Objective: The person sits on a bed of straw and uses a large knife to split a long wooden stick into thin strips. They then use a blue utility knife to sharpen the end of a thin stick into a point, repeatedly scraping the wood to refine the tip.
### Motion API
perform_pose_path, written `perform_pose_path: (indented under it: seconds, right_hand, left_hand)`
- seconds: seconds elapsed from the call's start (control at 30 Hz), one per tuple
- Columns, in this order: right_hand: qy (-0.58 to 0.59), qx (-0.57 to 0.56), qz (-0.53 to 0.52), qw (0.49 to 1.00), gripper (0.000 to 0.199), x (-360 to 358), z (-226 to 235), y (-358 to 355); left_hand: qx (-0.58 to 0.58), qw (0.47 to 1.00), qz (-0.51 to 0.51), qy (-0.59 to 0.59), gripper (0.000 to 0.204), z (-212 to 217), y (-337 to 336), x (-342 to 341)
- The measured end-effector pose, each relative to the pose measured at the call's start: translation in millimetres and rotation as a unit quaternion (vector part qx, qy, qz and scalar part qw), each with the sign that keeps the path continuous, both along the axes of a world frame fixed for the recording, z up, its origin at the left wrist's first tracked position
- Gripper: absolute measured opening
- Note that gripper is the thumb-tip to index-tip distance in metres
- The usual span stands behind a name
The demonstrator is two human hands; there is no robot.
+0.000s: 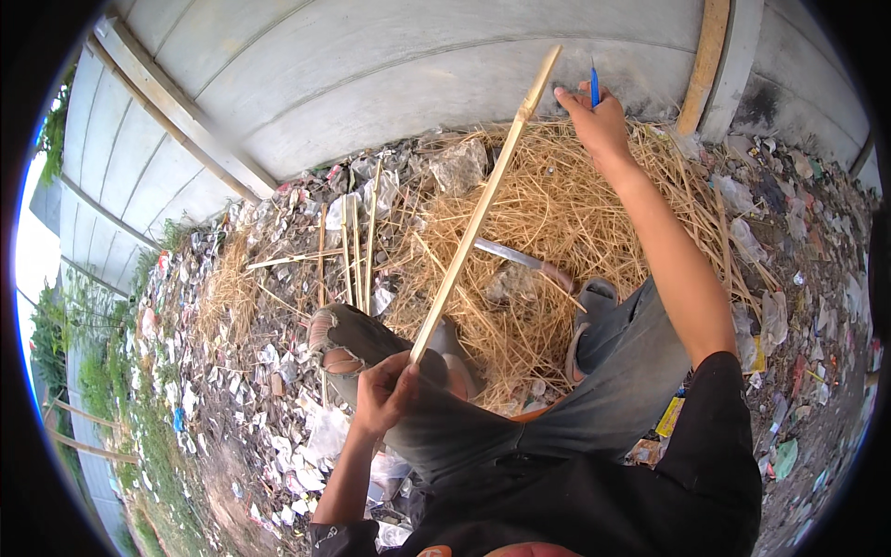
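Note:
My left hand (388,392) is closed round the lower end of a long split bamboo strip (478,215), which slants up and away to the right. A node shows near its far end. Beyond that end and to its right, my right hand (599,125) is raised, holding a slim blue tool (595,88) with a thin pointed tip. Whether it is a knife or a pen I cannot tell. Between my feet, a large knife (520,255) with a pale blade and brownish handle lies on a heap of bamboo shavings (557,204).
Several bamboo strips (357,251) stand or lean beyond my left knee. Litter (278,371) covers the ground on both sides. A grey panel wall (399,74) closes off the far side, with a bamboo pole (703,70) against it. Green plants (97,376) grow at the left.

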State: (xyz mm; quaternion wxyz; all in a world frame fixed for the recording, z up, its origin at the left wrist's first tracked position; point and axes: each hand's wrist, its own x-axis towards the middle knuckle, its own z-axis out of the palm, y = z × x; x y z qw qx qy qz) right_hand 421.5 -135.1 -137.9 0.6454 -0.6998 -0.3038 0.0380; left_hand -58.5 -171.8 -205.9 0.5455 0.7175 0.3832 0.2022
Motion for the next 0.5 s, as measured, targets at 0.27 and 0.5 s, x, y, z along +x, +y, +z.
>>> perform_pose_path:
  seconds: [0.27,0.5]
  right_hand:
    - [0.009,-0.015,0.4,0.916,0.041,-133.8,-35.3,-12.4]
    - [0.083,0.066,0.319,0.942,0.034,-109.9,16.7,-29.4]
  left_hand:
    - [0.089,0.994,0.023,-0.062,0.032,3.1,5.4,56.4]
    - [0.048,0.998,-0.018,-0.047,0.04,10.5,-13.0,30.9]
